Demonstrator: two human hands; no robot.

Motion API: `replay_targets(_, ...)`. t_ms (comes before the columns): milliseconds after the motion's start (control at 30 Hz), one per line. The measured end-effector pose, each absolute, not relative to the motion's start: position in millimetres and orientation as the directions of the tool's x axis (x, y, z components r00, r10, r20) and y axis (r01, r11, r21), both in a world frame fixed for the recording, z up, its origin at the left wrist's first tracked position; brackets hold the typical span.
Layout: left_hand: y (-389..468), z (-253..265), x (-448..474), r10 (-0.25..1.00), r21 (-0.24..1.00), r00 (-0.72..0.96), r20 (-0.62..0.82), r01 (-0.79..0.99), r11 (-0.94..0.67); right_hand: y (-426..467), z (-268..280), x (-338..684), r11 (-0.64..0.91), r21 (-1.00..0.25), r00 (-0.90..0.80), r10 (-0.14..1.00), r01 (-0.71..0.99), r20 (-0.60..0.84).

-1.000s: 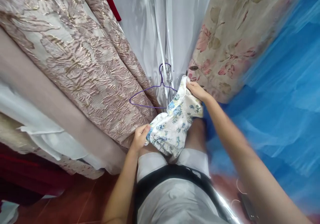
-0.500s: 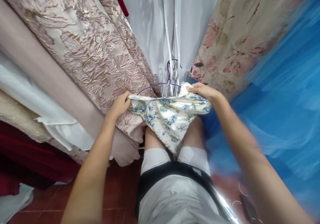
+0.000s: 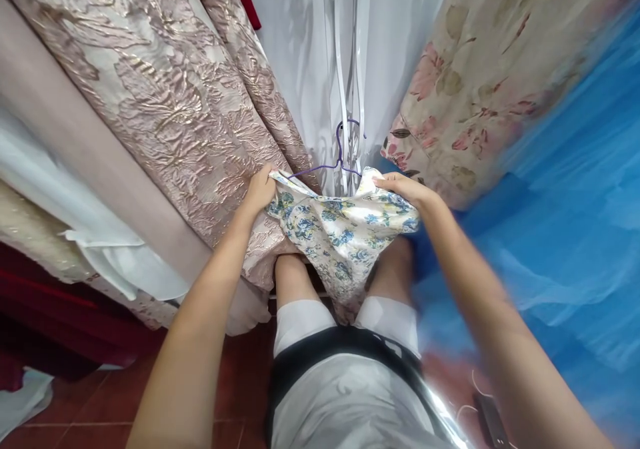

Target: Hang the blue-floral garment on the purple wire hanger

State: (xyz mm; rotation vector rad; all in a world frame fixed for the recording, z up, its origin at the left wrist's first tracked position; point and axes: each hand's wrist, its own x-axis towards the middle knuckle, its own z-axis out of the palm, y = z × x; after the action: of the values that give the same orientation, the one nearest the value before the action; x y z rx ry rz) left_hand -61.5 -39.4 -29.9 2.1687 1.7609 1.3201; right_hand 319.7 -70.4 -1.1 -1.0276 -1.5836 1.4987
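A white dress with blue flowers [image 3: 345,235] hangs between my hands, its lower part dropping in front of my legs. My left hand [image 3: 262,187] pinches its left shoulder edge. At the other shoulder, my right hand [image 3: 400,187] grips the fabric between thumb and fingers. A thin purple hanger [image 3: 324,167] sits inside the neckline, its hook standing up above the collar. The ends of the hanger are hidden by the cloth. White ribbons [image 3: 341,82] hang down around the hook.
Pink brocade fabric with metallic leaves [image 3: 165,95] hangs at the left, and white cloth [image 3: 295,49] straight ahead. On the right are a floral fabric [image 3: 465,109] and blue tulle [image 3: 560,269]. A black power strip with a white cable [image 3: 491,419] lies on the red tiled floor [image 3: 115,402].
My left hand has moved up and inward, raising the dress's left shoulder along the hanger. My right hand stays almost in place, still gripping the other shoulder.
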Motion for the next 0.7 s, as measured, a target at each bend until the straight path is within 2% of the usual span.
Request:
replay_targets(133,-54,-2,-13,0.718,0.502,0.203,0.666,0.591,-0.632,-70,-2,323,-0.009,-0.995,-0.433,0.900,0.097,-0.050)
replay_targets(233,-71,6,11,0.682,0.434,0.320,0.658,0.578,-0.691,-73,-2,329,0.038,-0.993,-0.432,0.902,0.112,-0.015)
replay_targets(400,-80,-3,1,0.751,0.402,0.290,0.593,0.702,-0.588,-85,18,330,0.051,-0.990,-0.395,0.919,0.128,-0.003)
replay_targets(567,-74,-13,-24,0.705,0.407,0.177,0.686,0.710,-0.574,-111,51,295,-0.212,-0.974,-0.430,0.889,-0.082,-0.157)
replay_targets(633,-79,-23,-30,0.670,0.416,0.113,0.734,0.706,-0.574,-123,55,271,-0.236,-0.962,-0.426,0.891,-0.141,-0.156)
replay_targets(700,-90,-40,-31,0.678,0.462,0.047,0.734,0.697,-0.549,-136,47,243,-0.214,-0.969,-0.447,0.884,-0.127,-0.137)
